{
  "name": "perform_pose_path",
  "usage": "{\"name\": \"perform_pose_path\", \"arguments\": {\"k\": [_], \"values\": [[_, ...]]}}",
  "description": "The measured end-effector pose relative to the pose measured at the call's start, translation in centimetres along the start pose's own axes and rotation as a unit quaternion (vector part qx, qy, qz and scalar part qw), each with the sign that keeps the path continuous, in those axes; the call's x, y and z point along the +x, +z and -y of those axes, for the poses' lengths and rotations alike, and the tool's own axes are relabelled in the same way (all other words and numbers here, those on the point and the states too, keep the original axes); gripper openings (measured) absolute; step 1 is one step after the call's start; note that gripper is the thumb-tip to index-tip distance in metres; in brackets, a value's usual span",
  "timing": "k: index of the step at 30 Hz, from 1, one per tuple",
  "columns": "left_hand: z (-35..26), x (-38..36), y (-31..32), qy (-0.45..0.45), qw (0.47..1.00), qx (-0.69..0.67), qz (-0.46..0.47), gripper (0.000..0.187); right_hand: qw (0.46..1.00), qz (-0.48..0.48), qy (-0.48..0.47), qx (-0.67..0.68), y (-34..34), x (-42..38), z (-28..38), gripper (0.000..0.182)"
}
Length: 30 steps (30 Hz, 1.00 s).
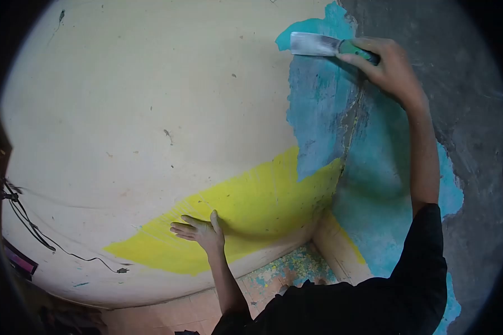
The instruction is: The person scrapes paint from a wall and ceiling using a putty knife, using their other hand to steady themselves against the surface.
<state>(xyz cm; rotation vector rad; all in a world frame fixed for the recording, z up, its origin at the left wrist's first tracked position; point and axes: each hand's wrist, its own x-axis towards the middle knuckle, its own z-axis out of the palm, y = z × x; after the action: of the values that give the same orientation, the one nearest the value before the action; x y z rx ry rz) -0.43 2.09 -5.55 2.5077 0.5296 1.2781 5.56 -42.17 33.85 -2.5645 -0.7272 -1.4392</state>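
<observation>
My right hand [388, 67] is closed around the green and black handle of a putty knife [316, 44]. Its wide metal blade points left, lying over the edge between the cream paint and a turquoise patch [313, 27] near the wall corner. Below the blade, a scraped blue-grey patch [318, 111] with ragged edges runs down to a yellow painted area [262, 195]. My left hand [202, 231] is at the yellow area's lower left, fingers spread, holding nothing.
Paint flakes [296, 265] litter the tiled floor [179, 312] at the corner. A black cable [78, 255] with a plug hangs along the cream wall [123, 111] on the left. The adjoining wall [452, 84] on the right is grey with turquoise patches.
</observation>
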Motion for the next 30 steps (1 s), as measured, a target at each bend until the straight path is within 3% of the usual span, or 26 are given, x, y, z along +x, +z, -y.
{"name": "perform_pose_path", "arguments": {"k": [5, 14, 17, 19, 22, 30], "values": [[0.3, -0.2, 0.1, 0.008, 1.0, 0.006, -0.001, 0.108, 1.0, 0.007, 0.022, 0.001, -0.5, -0.6, 0.0, 0.047], [0.2, -0.2, -0.1, -0.007, 1.0, 0.0, 0.015, 0.108, 0.999, -0.005, -0.019, -0.035, -0.3, -0.5, -0.1, 0.045], [0.1, 0.1, -0.1, -0.005, 1.0, -0.002, 0.009, 0.108, 0.999, 0.038, 0.03, -0.011, -0.7, -0.1, 0.1, 0.044], [0.0, 0.0, -0.1, 0.012, 1.0, -0.003, 0.004, 0.108, 1.0, -0.003, -0.007, -0.028, 0.0, -0.5, 1.2, 0.044], [0.0, 0.0, -0.2, -0.003, 1.0, -0.001, 0.01, 0.107, 0.999, 0.03, 0.007, -0.037, -0.6, -0.7, 1.7, 0.044], [0.0, 0.1, -0.1, 0.004, 1.0, 0.008, 0.005, 0.107, 0.998, -0.011, 0.005, -0.063, -0.7, -1.4, 1.1, 0.043]]}}
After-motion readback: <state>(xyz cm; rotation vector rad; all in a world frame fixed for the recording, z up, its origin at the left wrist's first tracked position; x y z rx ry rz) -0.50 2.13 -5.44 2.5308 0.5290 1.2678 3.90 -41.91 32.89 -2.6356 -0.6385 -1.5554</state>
